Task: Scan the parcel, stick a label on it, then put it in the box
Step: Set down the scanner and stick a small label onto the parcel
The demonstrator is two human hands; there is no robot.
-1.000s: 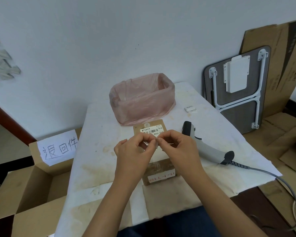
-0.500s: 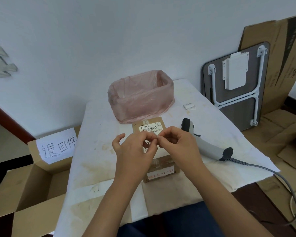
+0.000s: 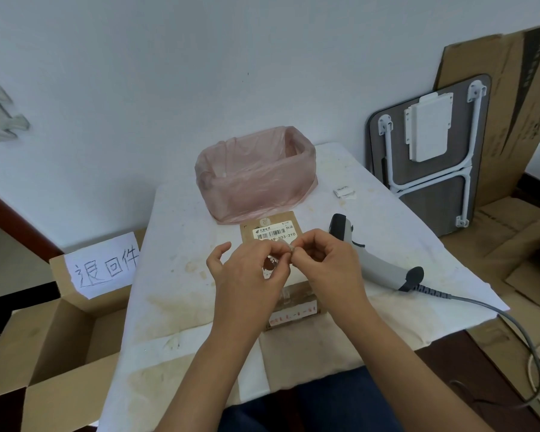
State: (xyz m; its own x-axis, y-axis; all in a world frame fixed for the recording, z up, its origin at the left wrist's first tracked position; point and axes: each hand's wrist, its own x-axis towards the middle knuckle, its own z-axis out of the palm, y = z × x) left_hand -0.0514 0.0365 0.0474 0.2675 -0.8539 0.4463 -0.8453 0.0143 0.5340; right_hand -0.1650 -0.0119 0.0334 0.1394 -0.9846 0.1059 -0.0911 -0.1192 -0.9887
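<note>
The parcel [image 3: 276, 263], a flat brown cardboard packet, lies on the surface [image 3: 175, 275] just in front of the pink-lined bin [image 3: 256, 179], partly hidden by both hands; it looks light and stiff, best taken by its long edges. Above it, the left hand [image 3: 247, 275] and right hand [image 3: 331, 266] meet, fingers [image 3: 289, 247] pinched shut on a small pale label [image 3: 286, 244] that looks thin, floppy and sticky. The parcel's white waybill reads "403-210" beside a barcode, and the open box [image 3: 53, 347] left of the parcel carries a handwritten sheet "退回件".

Matt brown cardboard parcel [image 3: 270, 227] on stained white cloth [image 3: 175, 275].
</note>
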